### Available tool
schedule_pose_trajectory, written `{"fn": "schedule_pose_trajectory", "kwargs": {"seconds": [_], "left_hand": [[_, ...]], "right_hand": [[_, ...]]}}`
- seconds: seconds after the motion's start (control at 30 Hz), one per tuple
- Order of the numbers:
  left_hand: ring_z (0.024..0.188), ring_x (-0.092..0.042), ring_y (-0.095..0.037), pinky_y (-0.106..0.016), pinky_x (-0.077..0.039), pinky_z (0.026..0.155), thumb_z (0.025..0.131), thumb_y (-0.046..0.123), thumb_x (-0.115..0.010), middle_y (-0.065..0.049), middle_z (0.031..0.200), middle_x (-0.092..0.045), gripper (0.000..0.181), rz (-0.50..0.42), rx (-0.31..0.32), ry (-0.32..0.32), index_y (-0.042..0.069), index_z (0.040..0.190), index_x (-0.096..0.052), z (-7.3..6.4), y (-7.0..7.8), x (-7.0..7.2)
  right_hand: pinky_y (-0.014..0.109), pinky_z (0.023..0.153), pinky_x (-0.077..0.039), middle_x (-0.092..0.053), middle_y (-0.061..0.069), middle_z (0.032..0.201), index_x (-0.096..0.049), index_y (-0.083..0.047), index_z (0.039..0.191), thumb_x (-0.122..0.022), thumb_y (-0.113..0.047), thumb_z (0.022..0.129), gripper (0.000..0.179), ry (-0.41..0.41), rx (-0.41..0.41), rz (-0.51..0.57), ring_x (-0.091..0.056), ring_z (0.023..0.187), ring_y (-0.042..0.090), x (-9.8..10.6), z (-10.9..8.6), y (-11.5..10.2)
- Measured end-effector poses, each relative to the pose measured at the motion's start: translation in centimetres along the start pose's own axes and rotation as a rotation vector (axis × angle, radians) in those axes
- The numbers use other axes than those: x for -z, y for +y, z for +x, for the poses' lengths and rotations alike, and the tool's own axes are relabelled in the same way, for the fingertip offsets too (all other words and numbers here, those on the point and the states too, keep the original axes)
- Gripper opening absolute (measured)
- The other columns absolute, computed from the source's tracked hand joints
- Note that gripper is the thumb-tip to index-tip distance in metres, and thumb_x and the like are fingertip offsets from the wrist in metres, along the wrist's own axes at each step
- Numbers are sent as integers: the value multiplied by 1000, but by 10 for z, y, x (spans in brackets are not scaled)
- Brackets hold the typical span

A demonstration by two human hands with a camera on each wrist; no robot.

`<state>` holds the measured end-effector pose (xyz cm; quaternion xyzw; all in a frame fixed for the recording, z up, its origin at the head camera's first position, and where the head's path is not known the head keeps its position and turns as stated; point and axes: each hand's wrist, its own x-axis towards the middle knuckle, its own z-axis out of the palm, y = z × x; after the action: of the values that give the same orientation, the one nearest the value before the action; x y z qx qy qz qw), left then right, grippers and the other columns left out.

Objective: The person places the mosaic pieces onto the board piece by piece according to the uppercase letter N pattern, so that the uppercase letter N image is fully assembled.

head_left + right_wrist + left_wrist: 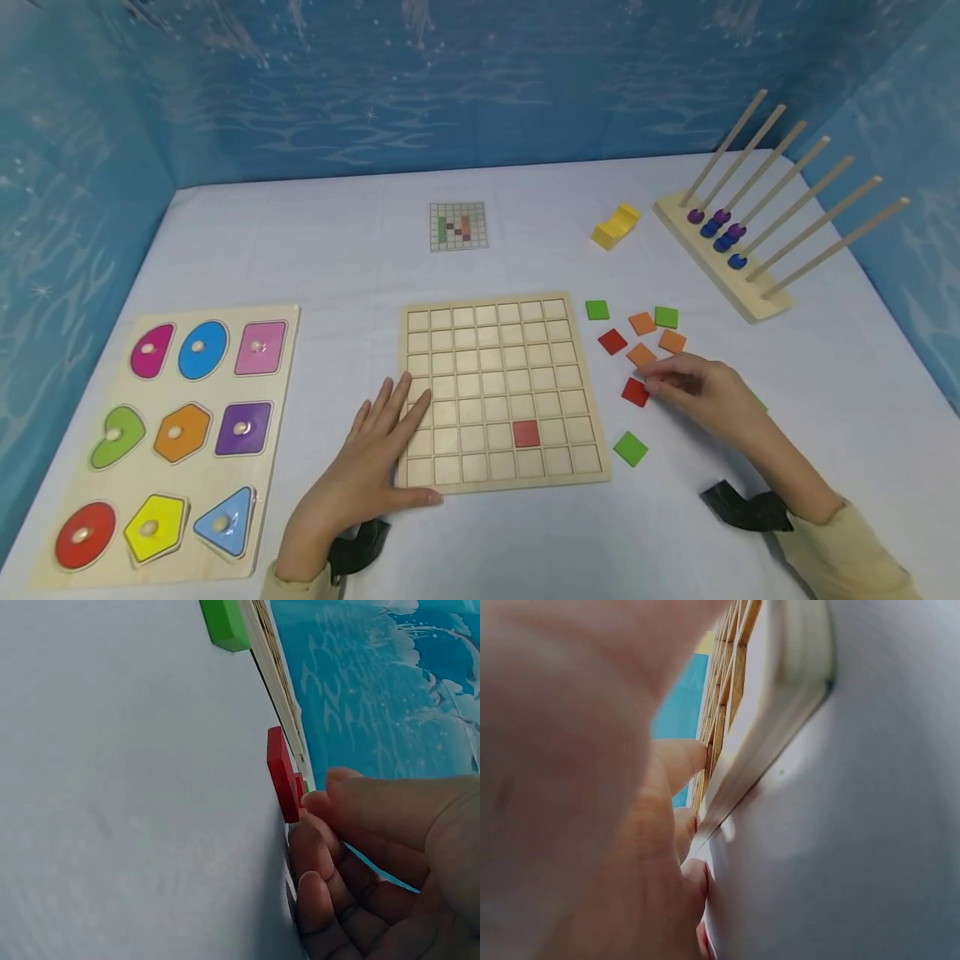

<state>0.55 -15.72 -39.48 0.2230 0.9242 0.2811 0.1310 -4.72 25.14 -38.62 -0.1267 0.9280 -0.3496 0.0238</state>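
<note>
A wooden grid board [491,387] lies in the middle of the table, with a red tile [527,433] in one of its lower squares. My left hand [367,467] rests on the board's left edge, fingers spread and thumb along the front corner. In the left wrist view, fingertips [686,761] touch the board's side. My right hand [708,396] is right of the board, thumb and forefinger bent close together beside another red tile [633,392]. The right wrist view shows that red tile [281,776] at the fingertips; whether they pinch it is unclear.
Loose green [631,448], orange [642,323] and red tiles lie right of the board. A small pattern card [459,227] and a yellow block [617,227] lie behind it. A pegged bead stand [723,258] is at back right, a knobbed shape puzzle [168,442] at left.
</note>
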Motion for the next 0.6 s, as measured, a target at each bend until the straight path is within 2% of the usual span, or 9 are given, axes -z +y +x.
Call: {"fn": "schedule_pose_trajectory", "kwargs": {"seconds": [0.13, 0.27, 0.6], "left_hand": [[139, 10, -26, -51, 2, 107, 65, 53, -79, -8, 156, 5, 114, 0, 5, -1, 12, 151, -17, 0, 0, 0], [139, 10, -27, -50, 2, 108, 65, 54, -78, -8, 155, 6, 113, 6, -2, 1, 12, 151, -17, -1, 0, 0], [139, 9, -28, -51, 1, 107, 66, 56, -76, -9, 155, 5, 113, 14, -11, 7, 12, 151, -17, 0, 0, 1]], "right_hand": [[17, 55, -40, -52, -6, 75, -71, -6, 97, -80, -1, 70, 28, 7, 70, -49, -46, 67, 11, -5, 0, 1], [20, 53, -37, -46, -4, 76, -70, -7, 97, -83, -1, 65, 35, 1, 100, -84, -43, 67, 12, -11, -1, -1], [20, 57, -40, -46, -3, 84, -65, -10, 95, -83, 3, 64, 37, 3, 137, -90, -43, 72, 13, -16, -2, -6]]}}
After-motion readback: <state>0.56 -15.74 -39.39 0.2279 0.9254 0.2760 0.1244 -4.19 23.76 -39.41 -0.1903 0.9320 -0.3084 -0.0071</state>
